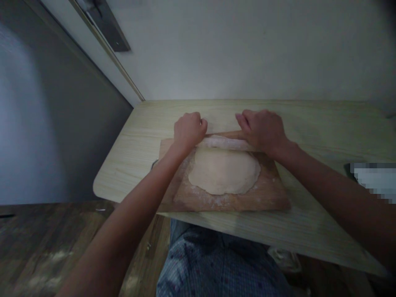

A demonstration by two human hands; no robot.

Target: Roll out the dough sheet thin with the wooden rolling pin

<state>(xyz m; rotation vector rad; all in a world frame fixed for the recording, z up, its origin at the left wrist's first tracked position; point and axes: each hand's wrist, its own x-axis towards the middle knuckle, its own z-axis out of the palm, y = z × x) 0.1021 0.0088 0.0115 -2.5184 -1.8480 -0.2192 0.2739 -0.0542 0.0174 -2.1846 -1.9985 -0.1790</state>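
Observation:
A pale, flattened sheet of dough (pixel 224 171) lies on a floured wooden board (pixel 229 203). Across its far edge runs a flour-dusted rolling pin (pixel 224 143). My left hand (pixel 189 130) is closed at the pin's left end, fingers curled. At the right end my right hand (pixel 262 128) is wrapped round the pin too, with its thumb pointing inward. The pin's two ends are hidden under my hands. Loose flour shows on the board around the dough's near and left edges.
The board sits at the front edge of a light wood-grain table (pixel 123 152). A white wall (pixel 247 53) stands behind the table. To the right lies a dark-edged object with a pixelated surface (pixel 375 177). A grey panel (pixel 77 103) rises at left.

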